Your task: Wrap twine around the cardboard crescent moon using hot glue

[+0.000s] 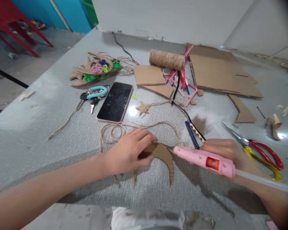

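Note:
My left hand is closed around a brown cardboard crescent, gripping it near the table's front edge. The crescent's curved tip points down to the right. Loose twine loops behind that hand and runs along the crescent's upper edge. My right hand grips a pink glue gun, its nozzle close to the crescent's upper right edge. Whether the nozzle touches the cardboard or twine, I cannot tell. A clear glue stick sticks out of the gun's back. A cardboard star on twine lies farther back.
A phone and keys lie left of centre. Behind are a twine-wrapped ornament, a twine spool, pipe cleaners and cardboard sheets. Scissors and a blue cutter lie right.

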Tool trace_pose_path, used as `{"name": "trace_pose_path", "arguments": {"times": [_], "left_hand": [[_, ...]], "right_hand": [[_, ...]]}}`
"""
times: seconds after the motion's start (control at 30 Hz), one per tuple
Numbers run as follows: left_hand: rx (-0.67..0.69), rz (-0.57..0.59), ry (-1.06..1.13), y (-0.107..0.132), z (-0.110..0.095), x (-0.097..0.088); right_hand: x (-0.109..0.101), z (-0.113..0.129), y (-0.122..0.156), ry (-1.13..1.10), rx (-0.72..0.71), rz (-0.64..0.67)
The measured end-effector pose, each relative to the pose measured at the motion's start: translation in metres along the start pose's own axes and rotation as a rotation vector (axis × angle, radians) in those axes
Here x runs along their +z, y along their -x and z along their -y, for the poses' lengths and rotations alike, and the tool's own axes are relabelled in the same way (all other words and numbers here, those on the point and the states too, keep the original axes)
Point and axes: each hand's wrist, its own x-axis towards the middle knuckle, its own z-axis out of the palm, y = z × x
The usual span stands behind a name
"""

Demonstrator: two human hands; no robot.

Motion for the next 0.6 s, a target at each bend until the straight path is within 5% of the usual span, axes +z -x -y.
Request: {"name": "trace_pose_path", "arguments": {"times": [0.6], "left_hand": [[-0.009,0.021,0.01,-0.0005,0.0009,-0.0001]], "right_hand": [[-0.0028,0.0013,0.003,-0.005,0.039,0.049]]}}
